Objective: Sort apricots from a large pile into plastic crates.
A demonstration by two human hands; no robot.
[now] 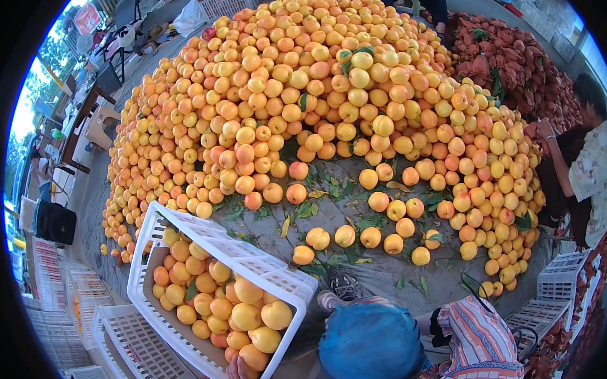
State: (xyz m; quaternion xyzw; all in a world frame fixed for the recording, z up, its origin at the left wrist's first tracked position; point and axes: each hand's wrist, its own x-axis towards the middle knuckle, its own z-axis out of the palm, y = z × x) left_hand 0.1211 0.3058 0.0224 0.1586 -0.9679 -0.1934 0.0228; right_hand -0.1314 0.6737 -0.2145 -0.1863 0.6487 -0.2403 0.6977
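Observation:
A white slotted plastic crate stands at an angle in front of me on the left, with many yellow-orange stone fruits inside. My left hand is at the crate's near rim, its fingers against the fruit inside; whether it grips the rim is unclear. My right hand is out of view. Beyond the crate rises a large heap of the same fruit, with loose ones on the floor before me. A blue cloth-like covering and striped patterned clothing show at my lap.
White crates stand at lower left, and another crate at lower right. A seated person is at the heap's right side, near a reddish-brown pile of bags. Another person's leg shows behind. Leaves litter the grey floor.

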